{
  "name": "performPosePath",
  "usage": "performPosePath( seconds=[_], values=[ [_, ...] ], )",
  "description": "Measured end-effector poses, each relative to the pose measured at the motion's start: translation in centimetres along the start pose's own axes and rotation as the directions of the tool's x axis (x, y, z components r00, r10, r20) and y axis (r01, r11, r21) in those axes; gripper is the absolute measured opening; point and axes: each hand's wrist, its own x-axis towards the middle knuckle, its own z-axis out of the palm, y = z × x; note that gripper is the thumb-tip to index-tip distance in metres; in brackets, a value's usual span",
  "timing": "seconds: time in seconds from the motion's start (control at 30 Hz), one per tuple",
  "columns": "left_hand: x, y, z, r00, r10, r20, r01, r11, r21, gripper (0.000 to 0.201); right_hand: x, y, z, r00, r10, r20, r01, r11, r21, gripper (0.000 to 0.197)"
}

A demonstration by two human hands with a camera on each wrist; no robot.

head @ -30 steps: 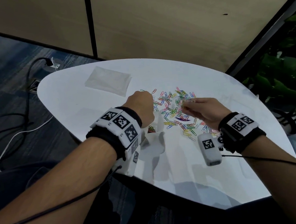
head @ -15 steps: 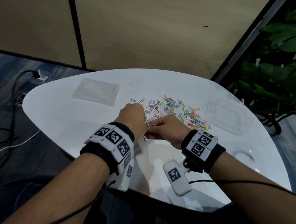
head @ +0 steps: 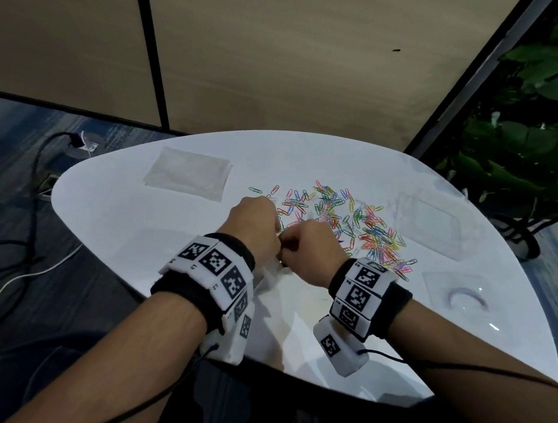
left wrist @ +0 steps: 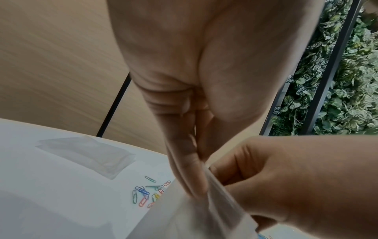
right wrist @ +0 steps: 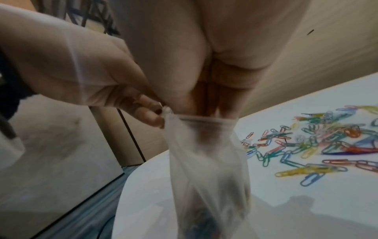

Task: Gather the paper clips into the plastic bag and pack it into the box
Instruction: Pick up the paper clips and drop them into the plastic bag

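Note:
A pile of coloured paper clips (head: 351, 224) (right wrist: 317, 145) lies on the white table (head: 127, 227), just beyond both hands. My left hand (head: 274, 243) pinches the rim of a translucent plastic bag (right wrist: 204, 169) (head: 270, 274) between thumb and fingertips (right wrist: 155, 116) and holds it hanging over the table. My right hand (head: 305, 246) has its bunched fingers (right wrist: 208, 103) pushed down into the bag's mouth. What they hold is hidden by the film. A few clips show dimly at the bag's bottom. A clear box (head: 427, 223) lies flat to the right of the pile.
A stack of spare plastic bags (head: 187, 172) (left wrist: 85, 153) lies at the table's far left. A second clear tray piece (head: 458, 292) sits near the right edge. Leafy plants (head: 522, 151) stand to the right, cables (head: 15, 239) run over the floor on the left, and a wood wall is behind.
My right hand left the clip pile, swung left to the left hand, and its fingers went into the bag's mouth. The left hand has kept holding the bag.

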Motion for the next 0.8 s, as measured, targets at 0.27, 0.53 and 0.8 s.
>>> performPosePath(
  seconds=[0.27,0.53,0.8],
  values=[
    [0.0,-0.5,-1.3,0.999,-0.028,-0.015,0.027,0.999,-0.017,0.025,0.3,2.7,-3.1,0.998,0.023,0.051,-0.044,0.881,0.470,0.035],
    [-0.7,-2.8,-3.0,0.996,-0.087,-0.003,0.086,0.995,-0.049,0.033,-0.5,15.3,-2.0,0.735,0.639,0.227,-0.585,0.766,-0.266,0.105],
    [-1.3,-5.0,-4.0,0.994,-0.113,-0.002,0.112,0.992,-0.056,0.031,3.2,12.5,2.6,0.917,0.399,-0.006,-0.393,0.901,-0.185,0.101]
  ],
)
